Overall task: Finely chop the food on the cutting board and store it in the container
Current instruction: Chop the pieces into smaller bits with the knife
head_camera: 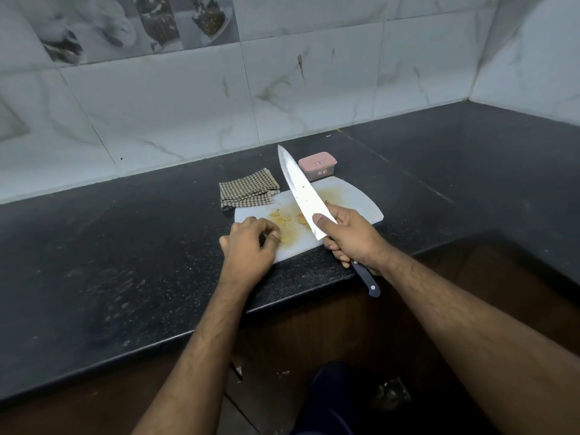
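Main risk: the knife is raised, blade tilted up and away w/ its tip over the far edge of the cutting board, while the left hand sits right in the chopping zone. If the blade drops before those fingers tuck back, it could nick them. The right hand grips the handle, fingers clenched round it, thumb pressed flat on the blade's side near the heel; a slip there puts the thumb near the edge. The board also sits close to the front edge of the surface, so a hard chop could shift it. Pieces look small and loose, so they may scatter or stick to the blade.

Left-hand fingers are curled, tips seemingly pinching or pressing a piece at the board's near-left corner; can't tell for sure if they hold one. The food, pale yellow bits, lies just beyond and right of those fingertips, and just left of the right hand's thumb, under the raised blade.

The container, pink lid on, stands beyond the board, well past both hands. A checked cloth lies beyond the left fingers, touching the board's far-left edge.
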`<state>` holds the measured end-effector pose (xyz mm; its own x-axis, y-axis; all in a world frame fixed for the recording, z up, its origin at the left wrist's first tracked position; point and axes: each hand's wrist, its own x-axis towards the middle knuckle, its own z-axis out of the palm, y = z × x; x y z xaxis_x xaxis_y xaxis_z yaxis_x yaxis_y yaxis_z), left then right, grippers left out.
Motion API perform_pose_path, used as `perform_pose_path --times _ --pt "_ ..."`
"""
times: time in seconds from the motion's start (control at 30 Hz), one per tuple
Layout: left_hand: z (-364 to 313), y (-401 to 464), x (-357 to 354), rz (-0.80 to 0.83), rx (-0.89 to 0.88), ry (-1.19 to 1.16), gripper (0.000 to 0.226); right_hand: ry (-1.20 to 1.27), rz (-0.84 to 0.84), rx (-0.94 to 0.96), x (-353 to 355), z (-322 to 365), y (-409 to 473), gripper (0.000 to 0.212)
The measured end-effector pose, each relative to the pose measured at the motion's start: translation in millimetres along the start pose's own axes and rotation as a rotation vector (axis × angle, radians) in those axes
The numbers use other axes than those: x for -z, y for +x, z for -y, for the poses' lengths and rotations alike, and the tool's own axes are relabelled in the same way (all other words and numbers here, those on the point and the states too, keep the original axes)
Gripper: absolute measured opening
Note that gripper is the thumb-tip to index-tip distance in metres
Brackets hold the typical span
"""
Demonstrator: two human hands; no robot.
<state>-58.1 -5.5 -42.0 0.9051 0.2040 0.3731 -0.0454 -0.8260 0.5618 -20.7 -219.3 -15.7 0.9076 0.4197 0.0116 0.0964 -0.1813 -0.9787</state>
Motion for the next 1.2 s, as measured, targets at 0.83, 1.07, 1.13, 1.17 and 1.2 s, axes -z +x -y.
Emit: perform_pose_path --times 0.83,1.07,1.13,1.17,1.2 --pt "-1 3 -3 0.006 -0.005 0.024 0.010 -1.009 0.056 0.002 -27 20 11 0.019" --pt "-1 3 -3 -0.013 0.003 0.051 0.012 -1.105 0.090 0.011 -33 24 13 0.019" --pt "-2 2 -3 -0.012 0.004 0.052 0.012 -1.114 0.101 0.005 -33 26 13 0.019" --pt "-2 2 -3 -0.012 0.004 0.049 0.011 -1.118 0.106 -0.001 -34 28 13 0.020" --pt "-3 2 -3 -0.010 0.004 0.048 0.011 -1.121 0.113 -0.008 -34 29 13 0.020"
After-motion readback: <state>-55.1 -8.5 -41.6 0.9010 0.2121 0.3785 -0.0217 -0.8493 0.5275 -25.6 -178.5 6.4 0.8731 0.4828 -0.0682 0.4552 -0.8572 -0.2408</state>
